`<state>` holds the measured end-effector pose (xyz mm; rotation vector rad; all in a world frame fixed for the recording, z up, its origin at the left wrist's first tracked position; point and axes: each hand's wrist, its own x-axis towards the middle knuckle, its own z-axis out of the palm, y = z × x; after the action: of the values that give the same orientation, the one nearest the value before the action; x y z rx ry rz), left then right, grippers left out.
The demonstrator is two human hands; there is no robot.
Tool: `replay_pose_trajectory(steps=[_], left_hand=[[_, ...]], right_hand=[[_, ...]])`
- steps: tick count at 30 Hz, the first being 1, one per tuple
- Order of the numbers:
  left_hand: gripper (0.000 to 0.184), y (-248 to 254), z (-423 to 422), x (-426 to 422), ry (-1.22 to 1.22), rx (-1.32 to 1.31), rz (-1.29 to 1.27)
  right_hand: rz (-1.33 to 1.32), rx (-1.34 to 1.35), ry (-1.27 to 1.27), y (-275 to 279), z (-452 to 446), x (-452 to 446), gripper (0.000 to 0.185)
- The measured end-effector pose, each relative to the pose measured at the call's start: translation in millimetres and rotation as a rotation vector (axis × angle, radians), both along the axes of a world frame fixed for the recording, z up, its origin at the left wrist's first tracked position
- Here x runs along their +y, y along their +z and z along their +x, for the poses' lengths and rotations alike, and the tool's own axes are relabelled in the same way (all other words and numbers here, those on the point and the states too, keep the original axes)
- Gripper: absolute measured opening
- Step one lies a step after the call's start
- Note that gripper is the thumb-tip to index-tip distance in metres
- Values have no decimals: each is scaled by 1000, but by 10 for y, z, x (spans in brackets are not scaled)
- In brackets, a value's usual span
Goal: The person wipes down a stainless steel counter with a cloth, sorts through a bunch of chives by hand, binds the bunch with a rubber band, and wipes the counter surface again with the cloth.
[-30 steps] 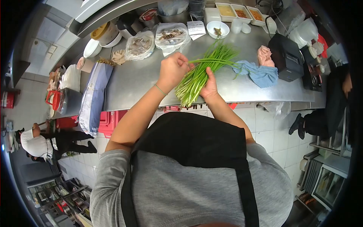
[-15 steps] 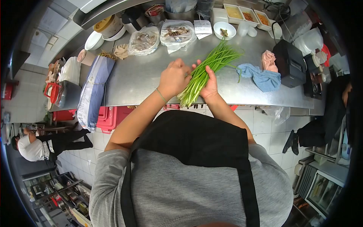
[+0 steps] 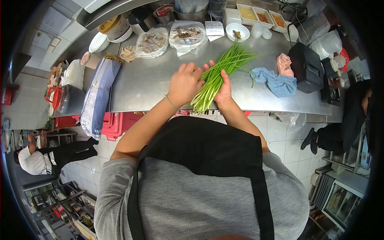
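The right hand (image 3: 224, 92) has its fingers wrapped around a bunch of green stalks (image 3: 224, 74), the thumb lying along the near side and fingertips showing past the far side. The left hand (image 3: 185, 83), back upward, has its fingers curled against the bunch's left side; their tips are hidden, so I cannot tell whether they pinch a stalk. A thin band (image 3: 171, 103) circles the left wrist.

The bunch is over the near side of the metal table (image 3: 140, 88), pale ends toward the person, green tips pointing away and to the right. Right of it lie a blue cloth (image 3: 276, 83) and a pink cloth (image 3: 285, 66), beside a black device (image 3: 306, 68). Beyond the tips stands a white bowl (image 3: 230, 34), with a paper slip (image 3: 215, 30) to its left. Farther left are two filled plastic bags (image 3: 170, 40) and a long blue-and-white sack (image 3: 100, 94).
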<state>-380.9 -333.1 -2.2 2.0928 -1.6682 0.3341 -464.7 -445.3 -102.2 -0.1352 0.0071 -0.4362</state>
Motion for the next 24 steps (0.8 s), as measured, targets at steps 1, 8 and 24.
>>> replay_pose_trajectory(steps=[1, 8, 24], left_hand=[[16, 10, -8, 4, 10, 4, 6], [10, -32, 8, 17, 36, 120, 48], [19, 157, 212, 253, 90, 545, 248]], right_hand=[[2, -14, 3, -5, 4, -4, 52], [22, -52, 3, -57, 32, -33, 54], [40, -81, 45, -70, 17, -49, 58]])
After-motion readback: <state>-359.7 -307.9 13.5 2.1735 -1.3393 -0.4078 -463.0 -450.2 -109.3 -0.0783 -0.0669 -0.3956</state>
